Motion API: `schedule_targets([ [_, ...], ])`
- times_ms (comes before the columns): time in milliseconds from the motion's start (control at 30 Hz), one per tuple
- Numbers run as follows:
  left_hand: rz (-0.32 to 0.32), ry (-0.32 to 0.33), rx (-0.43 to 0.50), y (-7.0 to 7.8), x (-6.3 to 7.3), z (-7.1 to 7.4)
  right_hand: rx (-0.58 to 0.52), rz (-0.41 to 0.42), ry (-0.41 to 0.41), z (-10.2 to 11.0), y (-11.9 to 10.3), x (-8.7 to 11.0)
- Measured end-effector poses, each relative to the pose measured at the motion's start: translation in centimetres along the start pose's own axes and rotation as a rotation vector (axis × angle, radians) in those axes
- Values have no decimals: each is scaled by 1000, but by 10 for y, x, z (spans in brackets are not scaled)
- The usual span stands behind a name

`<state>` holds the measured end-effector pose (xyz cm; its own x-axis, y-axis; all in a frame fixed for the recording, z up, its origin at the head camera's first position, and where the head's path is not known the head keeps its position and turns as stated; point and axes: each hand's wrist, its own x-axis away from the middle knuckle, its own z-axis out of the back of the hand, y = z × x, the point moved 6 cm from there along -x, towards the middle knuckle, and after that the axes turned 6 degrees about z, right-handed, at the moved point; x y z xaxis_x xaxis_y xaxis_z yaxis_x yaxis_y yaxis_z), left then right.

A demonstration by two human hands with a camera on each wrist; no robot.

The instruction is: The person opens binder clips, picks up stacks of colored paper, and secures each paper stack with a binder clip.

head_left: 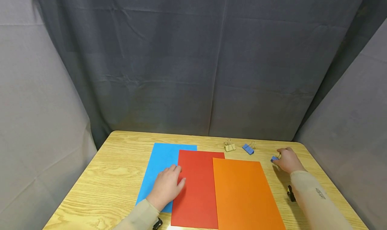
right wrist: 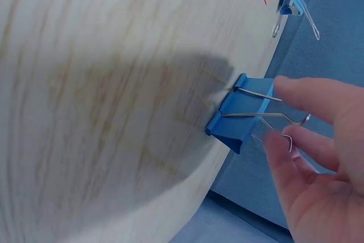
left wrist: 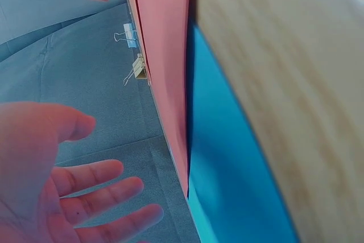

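Observation:
Three sheets lie overlapped on the wooden table (head_left: pixel 121 176): blue (head_left: pixel 160 159), red (head_left: pixel 199 183) and orange (head_left: pixel 242 193). My left hand (head_left: pixel 172 178) lies flat with straight fingers where the blue sheet meets the red one. The left wrist view shows its fingers (left wrist: pixel 96 197) spread and holding nothing. At the table's right side my right hand (head_left: pixel 280 159) pinches the wire handles of a blue binder clip (head_left: pixel 274 159). In the right wrist view that clip (right wrist: pixel 239 112) sits on the table with my fingertips (right wrist: pixel 296 92) on its wire handles.
A beige binder clip (head_left: pixel 229 146) and a second blue clip (head_left: pixel 248 148) lie near the far edge, behind the orange sheet. Grey curtains close in the table at the back and both sides. Bare wood shows left of the blue sheet.

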<state>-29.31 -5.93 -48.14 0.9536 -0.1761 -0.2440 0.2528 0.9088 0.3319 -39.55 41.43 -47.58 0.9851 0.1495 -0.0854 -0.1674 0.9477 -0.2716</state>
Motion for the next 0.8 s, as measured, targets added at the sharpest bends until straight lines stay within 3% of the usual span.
schedule_targets([
  [533,-4,1,2,2,1,2,171,41,-8,14,-14,6],
  [800,0,-7,1,2,1,1,161,63,-11,16,-15,4],
])
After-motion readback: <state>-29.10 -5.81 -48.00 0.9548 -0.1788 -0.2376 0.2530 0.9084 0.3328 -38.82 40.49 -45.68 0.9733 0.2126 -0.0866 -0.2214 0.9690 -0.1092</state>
